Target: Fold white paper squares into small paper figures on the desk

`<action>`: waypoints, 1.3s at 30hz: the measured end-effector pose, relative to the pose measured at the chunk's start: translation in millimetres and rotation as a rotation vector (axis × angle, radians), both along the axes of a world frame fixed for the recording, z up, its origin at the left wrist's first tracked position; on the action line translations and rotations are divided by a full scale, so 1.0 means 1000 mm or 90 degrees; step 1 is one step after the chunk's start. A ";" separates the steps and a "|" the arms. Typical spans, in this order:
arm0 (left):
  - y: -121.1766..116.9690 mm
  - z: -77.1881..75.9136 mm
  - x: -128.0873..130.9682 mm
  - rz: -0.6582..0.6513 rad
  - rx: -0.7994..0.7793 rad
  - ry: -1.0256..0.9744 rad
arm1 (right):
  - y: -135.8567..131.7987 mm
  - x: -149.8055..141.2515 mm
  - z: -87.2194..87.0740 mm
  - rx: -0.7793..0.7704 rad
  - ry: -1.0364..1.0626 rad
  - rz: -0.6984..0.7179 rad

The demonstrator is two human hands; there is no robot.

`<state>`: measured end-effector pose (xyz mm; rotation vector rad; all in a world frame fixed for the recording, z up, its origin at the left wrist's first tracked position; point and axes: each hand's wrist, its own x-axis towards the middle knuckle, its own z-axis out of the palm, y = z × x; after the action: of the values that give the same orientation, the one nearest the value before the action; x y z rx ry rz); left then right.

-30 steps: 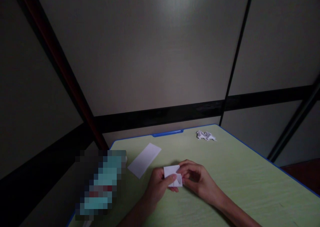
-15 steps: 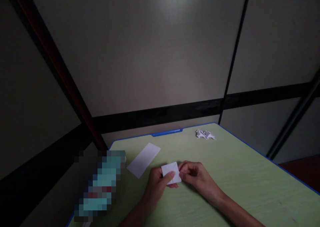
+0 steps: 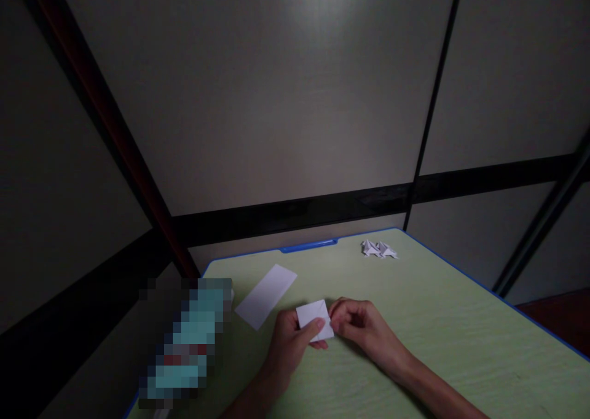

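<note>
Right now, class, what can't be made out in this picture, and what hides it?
All in the head view:
- Underside of the folded paper: faces away, over the left hand.
- Whether the right hand pinches or only touches its edge: contact too small and partly covered by the fingers.
- Teal object: identity lost under pixel blocks.
- Paper figures: finer folds too small.
- Table: near side cut off by the bottom edge.

Black-banded panels (image 3: 295, 112) rise behind the blue-edged table (image 3: 452, 321) on my feed, a pixelated teal object (image 3: 198, 327) at left.
</note>
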<state>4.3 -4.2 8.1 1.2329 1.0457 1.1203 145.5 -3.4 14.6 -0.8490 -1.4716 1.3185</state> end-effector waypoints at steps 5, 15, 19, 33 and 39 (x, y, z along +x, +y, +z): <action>-0.001 0.000 0.000 0.003 -0.003 -0.013 | 0.001 -0.001 -0.003 -0.110 0.067 0.012; -0.002 0.004 0.002 0.002 -0.028 0.021 | 0.001 -0.002 -0.006 -0.096 0.021 0.019; -0.003 0.004 0.002 -0.004 -0.033 0.009 | 0.003 -0.002 -0.008 -0.094 0.030 0.019; -0.002 0.001 0.001 -0.014 -0.020 0.018 | 0.000 -0.005 -0.011 -0.063 -0.054 -0.022; -0.002 0.001 0.002 -0.027 -0.020 -0.003 | 0.000 -0.004 -0.016 -0.052 -0.029 0.000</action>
<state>6.5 -6.3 9.3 1.2211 1.0251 1.0700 141.3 -3.1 -1.6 -0.9368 -1.4610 1.3757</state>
